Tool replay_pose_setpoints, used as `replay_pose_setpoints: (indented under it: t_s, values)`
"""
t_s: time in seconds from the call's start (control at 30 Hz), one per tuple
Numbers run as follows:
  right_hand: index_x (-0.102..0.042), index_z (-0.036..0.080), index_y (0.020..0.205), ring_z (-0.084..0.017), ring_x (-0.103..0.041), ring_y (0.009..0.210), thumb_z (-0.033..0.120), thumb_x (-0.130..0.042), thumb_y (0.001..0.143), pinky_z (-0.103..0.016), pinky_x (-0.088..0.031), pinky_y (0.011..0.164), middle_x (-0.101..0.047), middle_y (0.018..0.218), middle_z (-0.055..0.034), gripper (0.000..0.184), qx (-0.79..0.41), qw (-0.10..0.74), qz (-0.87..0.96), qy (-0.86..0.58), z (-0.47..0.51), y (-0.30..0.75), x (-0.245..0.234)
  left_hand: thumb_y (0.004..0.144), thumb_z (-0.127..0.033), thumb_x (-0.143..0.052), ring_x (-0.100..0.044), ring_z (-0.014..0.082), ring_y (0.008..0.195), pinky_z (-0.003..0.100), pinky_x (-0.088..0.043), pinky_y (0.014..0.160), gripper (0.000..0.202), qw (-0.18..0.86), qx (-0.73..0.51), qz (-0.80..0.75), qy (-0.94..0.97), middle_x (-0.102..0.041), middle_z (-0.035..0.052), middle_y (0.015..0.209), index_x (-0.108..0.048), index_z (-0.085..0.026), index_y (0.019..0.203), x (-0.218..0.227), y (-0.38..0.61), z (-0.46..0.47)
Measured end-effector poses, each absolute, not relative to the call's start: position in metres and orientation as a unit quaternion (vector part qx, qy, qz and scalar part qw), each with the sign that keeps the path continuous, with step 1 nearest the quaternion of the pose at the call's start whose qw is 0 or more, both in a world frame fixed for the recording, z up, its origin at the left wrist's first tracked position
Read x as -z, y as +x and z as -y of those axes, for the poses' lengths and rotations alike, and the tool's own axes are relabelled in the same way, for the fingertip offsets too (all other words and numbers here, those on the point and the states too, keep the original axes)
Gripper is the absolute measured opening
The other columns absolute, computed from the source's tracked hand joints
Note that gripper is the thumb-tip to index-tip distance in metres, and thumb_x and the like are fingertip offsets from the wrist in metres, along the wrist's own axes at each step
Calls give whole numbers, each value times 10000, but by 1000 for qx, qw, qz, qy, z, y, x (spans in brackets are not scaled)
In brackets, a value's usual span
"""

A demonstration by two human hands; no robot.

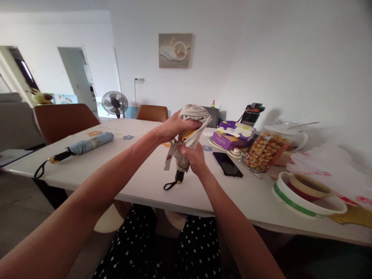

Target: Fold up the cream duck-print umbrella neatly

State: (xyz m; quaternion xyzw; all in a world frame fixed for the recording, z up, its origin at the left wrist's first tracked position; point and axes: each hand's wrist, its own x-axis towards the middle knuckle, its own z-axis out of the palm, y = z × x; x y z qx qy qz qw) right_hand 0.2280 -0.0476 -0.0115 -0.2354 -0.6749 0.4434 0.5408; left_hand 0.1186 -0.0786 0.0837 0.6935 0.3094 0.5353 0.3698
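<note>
I hold a folded beige umbrella [194, 116] upright over the white table [139, 182], its black handle with a wrist loop pointing down. My left hand [174, 126] is wrapped round the top of the bunched canopy. My right hand [194, 157] grips the lower part of the canopy just above the handle. A loose closing strap hangs down at the left of the umbrella. A second folded umbrella, light blue [84, 146], lies on the table to the far left, apart from both hands.
A black phone [227, 164] lies right of my hands. Behind it are a purple box [229, 140], a bag of snacks [266, 151], a kettle [290, 133] and stacked bowls [308, 195]. Brown chairs [65, 120] and a fan [115, 104] stand beyond the table.
</note>
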Motion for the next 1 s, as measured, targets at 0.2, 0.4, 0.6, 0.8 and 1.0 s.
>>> replay_pose_setpoints:
  t_s: [0.2, 0.4, 0.6, 0.8, 1.0]
  values:
    - [-567, 198, 935, -238, -593, 851, 278, -639, 623, -352, -471, 738, -642, 891, -41, 331, -398, 576, 660, -272, 61, 224, 13, 635, -181, -671, -600, 180, 825, 337, -468, 798, 312, 436, -519, -288, 677, -646, 74, 854, -601, -109, 930, -82, 125, 81]
    - [-519, 195, 915, -200, -590, 826, 315, -659, 631, -321, -462, 763, -634, 877, -25, 339, -381, 601, 642, -286, 62, 205, 16, 625, -207, -683, -597, 165, 685, 318, -488, 656, 247, 472, -547, -302, 622, -631, 62, 732, -604, -106, 836, -76, 108, 80]
    - [-490, 208, 911, -203, -581, 780, 408, -689, 613, -325, -451, 689, -615, 855, -17, 410, -349, 573, 672, -315, 58, 195, 27, 636, -233, -667, -569, 138, 635, 281, -469, 620, 181, 408, -605, -339, 595, -609, 36, 690, -592, -124, 760, -69, 96, 83]
    - [-460, 229, 877, -193, -572, 737, 344, -656, 630, -314, -447, 645, -610, 798, -2, 336, -338, 582, 662, -330, 62, 198, 32, 627, -223, -655, -565, 138, 701, 284, -461, 721, 180, 343, -641, -358, 586, -605, 9, 698, -594, -139, 774, -67, 108, 83]
    - [-457, 233, 884, -192, -568, 755, 301, -636, 620, -309, -458, 656, -603, 788, -7, 326, -336, 619, 638, -311, 61, 205, 37, 631, -206, -640, -565, 143, 748, 276, -455, 726, 237, 343, -617, -350, 616, -631, 29, 803, -605, -141, 856, -66, 124, 79]
